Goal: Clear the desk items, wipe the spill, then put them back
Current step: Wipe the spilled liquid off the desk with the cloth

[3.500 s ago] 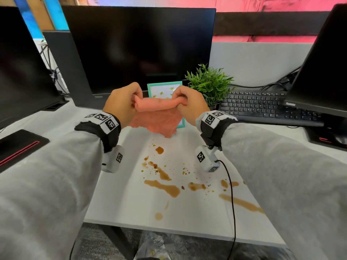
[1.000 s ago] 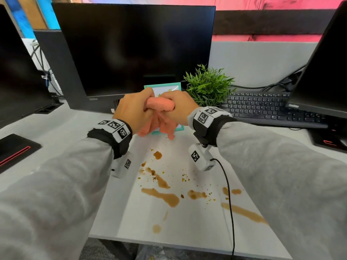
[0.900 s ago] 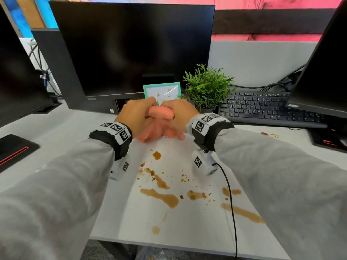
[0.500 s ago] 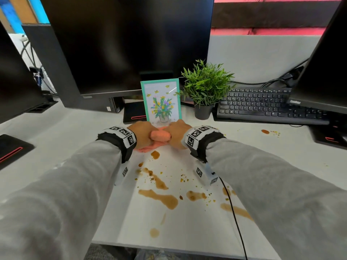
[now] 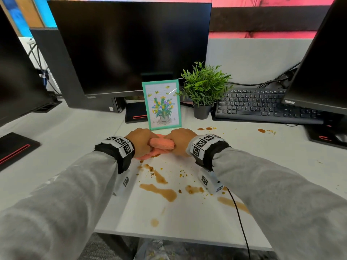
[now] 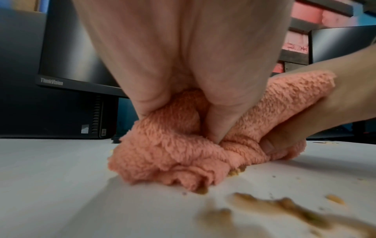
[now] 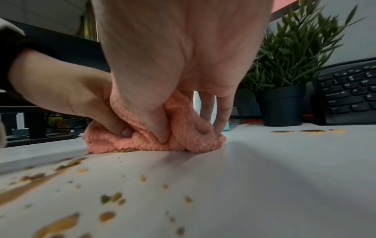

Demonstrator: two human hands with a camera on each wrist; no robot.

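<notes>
Cloth (image 5: 161, 145) bunched in both my hands, pressed on the counter (image 5: 187, 218) at the spill's (image 5: 159, 191) far edge.
It's soft, light and floppy, so my left hand (image 5: 139, 142) and right hand (image 5: 180, 141) each grip an end of the wad; smooth white top, picture frame (image 5: 161, 104), plant (image 5: 203, 91) and keyboard (image 5: 262, 106) close behind.
</notes>
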